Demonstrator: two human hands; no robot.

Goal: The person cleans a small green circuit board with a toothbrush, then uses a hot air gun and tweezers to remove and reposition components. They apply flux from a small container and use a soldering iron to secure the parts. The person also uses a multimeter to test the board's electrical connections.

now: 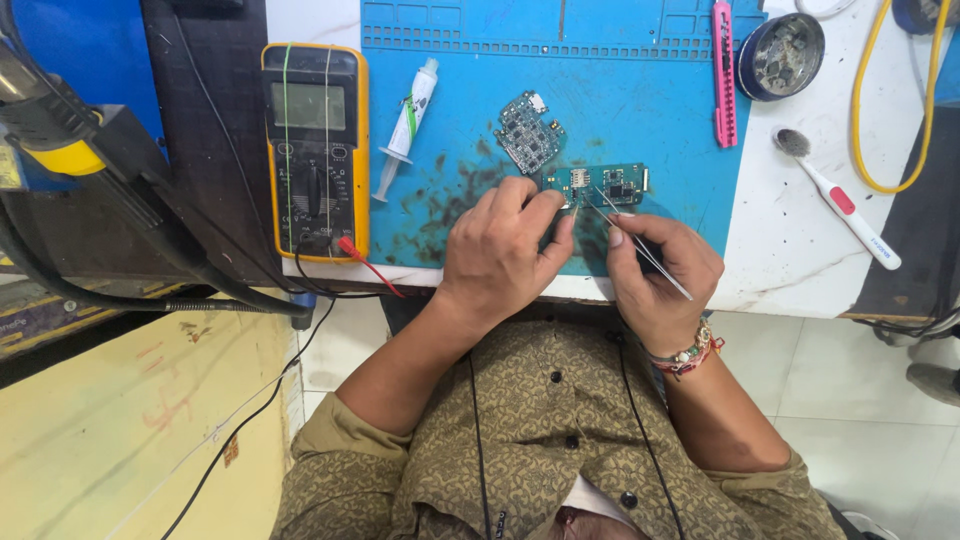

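A small green circuit board lies on the blue work mat near the table's front edge. My left hand pins the board's left end with thumb and fingertips. My right hand grips thin metal tweezers, their tips resting on the middle of the green board. A second, darker circuit board lies loose on the mat just beyond, touched by neither hand.
A yellow multimeter with a red probe lead sits left of the mat, a white syringe beside it. A pink utility knife, a round tin, a toothbrush and a yellow cable lie to the right.
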